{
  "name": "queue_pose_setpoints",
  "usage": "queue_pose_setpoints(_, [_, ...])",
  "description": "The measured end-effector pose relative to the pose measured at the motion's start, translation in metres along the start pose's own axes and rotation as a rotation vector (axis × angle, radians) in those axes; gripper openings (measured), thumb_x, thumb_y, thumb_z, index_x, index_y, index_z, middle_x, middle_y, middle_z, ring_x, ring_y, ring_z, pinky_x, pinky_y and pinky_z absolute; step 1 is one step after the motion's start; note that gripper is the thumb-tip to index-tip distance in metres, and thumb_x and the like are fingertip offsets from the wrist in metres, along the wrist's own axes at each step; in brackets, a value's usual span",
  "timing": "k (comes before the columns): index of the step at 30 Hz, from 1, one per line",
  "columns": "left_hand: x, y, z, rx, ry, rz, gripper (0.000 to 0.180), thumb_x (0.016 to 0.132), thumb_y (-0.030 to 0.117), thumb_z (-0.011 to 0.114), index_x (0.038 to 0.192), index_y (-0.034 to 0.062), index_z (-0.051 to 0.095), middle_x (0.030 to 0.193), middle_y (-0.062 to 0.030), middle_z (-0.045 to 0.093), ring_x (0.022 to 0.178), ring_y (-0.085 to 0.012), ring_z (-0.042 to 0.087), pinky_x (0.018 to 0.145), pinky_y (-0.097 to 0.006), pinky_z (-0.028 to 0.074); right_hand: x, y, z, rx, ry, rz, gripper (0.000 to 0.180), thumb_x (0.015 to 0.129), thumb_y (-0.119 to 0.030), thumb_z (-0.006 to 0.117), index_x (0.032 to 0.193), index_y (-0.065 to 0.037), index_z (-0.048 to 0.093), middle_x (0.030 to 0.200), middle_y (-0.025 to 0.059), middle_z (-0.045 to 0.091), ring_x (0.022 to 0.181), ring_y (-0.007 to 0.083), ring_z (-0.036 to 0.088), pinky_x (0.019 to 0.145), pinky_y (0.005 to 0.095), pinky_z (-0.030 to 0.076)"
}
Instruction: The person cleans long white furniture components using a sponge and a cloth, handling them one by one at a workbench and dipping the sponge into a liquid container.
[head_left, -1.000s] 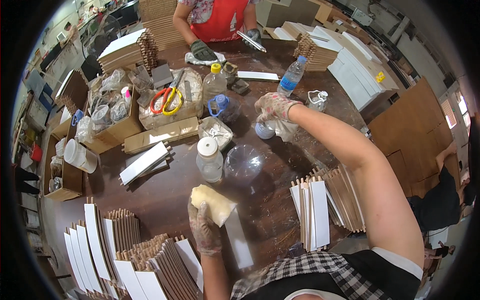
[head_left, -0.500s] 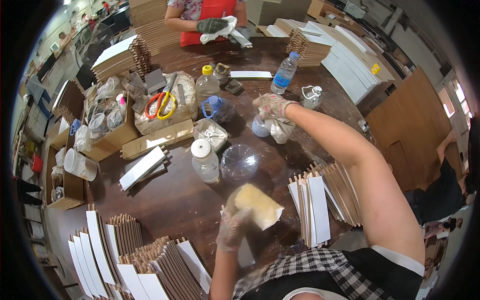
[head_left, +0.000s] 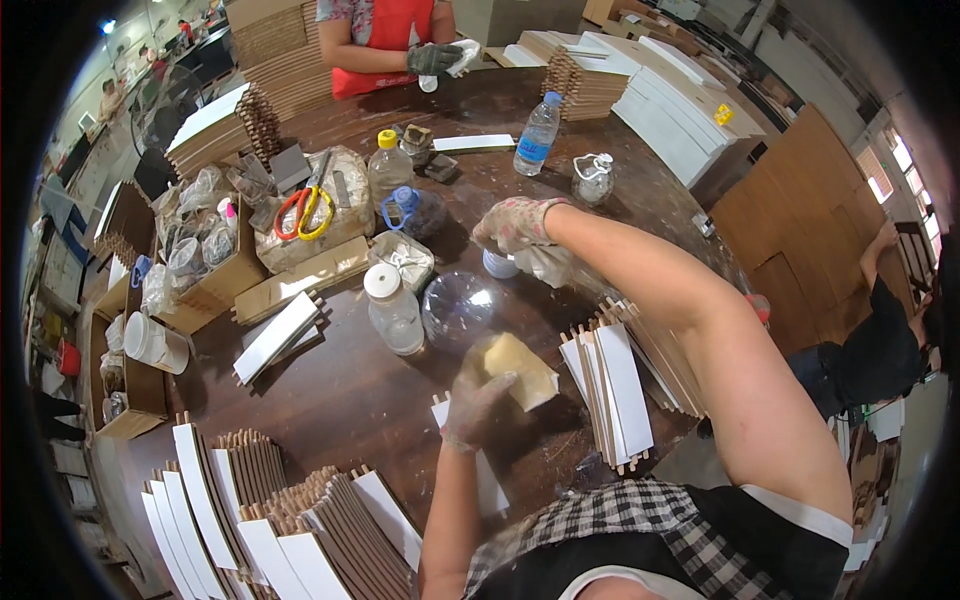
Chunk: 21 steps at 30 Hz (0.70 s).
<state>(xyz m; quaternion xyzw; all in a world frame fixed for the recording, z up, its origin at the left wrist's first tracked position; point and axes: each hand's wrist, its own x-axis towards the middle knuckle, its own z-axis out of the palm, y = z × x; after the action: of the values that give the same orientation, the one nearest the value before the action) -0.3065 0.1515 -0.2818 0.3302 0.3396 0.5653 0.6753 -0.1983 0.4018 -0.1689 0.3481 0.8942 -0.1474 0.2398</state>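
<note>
My left hand (head_left: 468, 402), in a pale thin glove, grips a yellowish pad (head_left: 522, 372) with a whitish edge above the dark table. Beneath that hand lies a white wooden strip (head_left: 490, 490), mostly covered by my wrist. My right hand (head_left: 520, 224), in a patterned glove, is closed around a crumpled whitish cloth (head_left: 547, 264). It hangs over a pale blue container (head_left: 500, 264), whose upper part the hand hides. Between my hands stands a clear round plastic vessel (head_left: 458, 310). Beside it is a clear bottle with a white lid (head_left: 398, 310).
Stacks of white-faced wooden strips lie at lower left (head_left: 330, 535) and right (head_left: 612, 390). Scissors (head_left: 305, 212), an open carton of plastic items (head_left: 208, 290) and a water bottle (head_left: 538, 135) are farther back. Across the table (head_left: 345, 400), a gloved co-worker (head_left: 385, 60) handles a white cloth.
The view has shifted slightly. My right hand now covers more of the blue container. My left hand keeps the pad, its thumb now lying across it. The co-worker's hands have moved.
</note>
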Motion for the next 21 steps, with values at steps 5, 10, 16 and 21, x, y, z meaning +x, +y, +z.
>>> queue_pose_setpoints(5, [-0.003, 0.0, -0.018, -0.038, 0.072, 0.064, 0.068, 0.076, 0.002, 0.067, 0.136, 0.0037, 0.035, 0.127, -0.008, 0.047, 0.114, -0.0188, 0.048, 0.097, -0.031, 0.039, -0.033, -0.016, 0.019, 0.063, 0.034, -0.054, 0.048, 0.066, -0.001, 0.054, 0.112, -0.013, 0.06, 0.1, 0.013, 0.065, 0.094, 0.0304, 0.061, 0.078, 0.0376, 0.047])
queue_pose_setpoints(10, [-0.024, 0.019, -0.011, -0.03, 0.092, 0.087, 0.058, 0.077, 0.008, 0.063, 0.13, 0.003, 0.042, 0.12, -0.0076, 0.051, 0.109, -0.0178, 0.05, 0.095, -0.031, 0.04, -0.07, -0.053, 0.039, 0.07, -0.06, -0.069, 0.047, 0.07, -0.004, 0.053, 0.114, -0.016, 0.061, 0.099, 0.0123, 0.065, 0.094, 0.0305, 0.061, 0.08, 0.038, 0.048])
queue_pose_setpoints(16, [-0.058, 0.009, -0.011, -0.453, 0.032, 0.139, 0.063, 0.078, 0.014, 0.062, 0.135, 0.0048, 0.035, 0.131, -0.0158, 0.046, 0.119, -0.028, 0.046, 0.102, -0.039, 0.037, -0.124, -0.109, 0.075, -0.037, -0.032, -0.154, 0.041, 0.073, -0.016, 0.056, 0.114, -0.014, 0.061, 0.101, 0.0092, 0.066, 0.098, 0.0275, 0.062, 0.083, 0.0373, 0.049])
queue_pose_setpoints(21, [-0.096, -0.01, -0.022, -0.694, 0.067, 0.066, 0.062, 0.082, 0.021, 0.061, 0.136, 0.0043, 0.036, 0.132, -0.0156, 0.046, 0.119, -0.0316, 0.047, 0.101, -0.048, 0.038, -0.168, -0.133, 0.135, 0.002, 0.221, -0.287, 0.026, 0.07, -0.009, 0.056, 0.095, -0.006, 0.062, 0.085, 0.0135, 0.065, 0.083, 0.0302, 0.065, 0.07, 0.0398, 0.051])
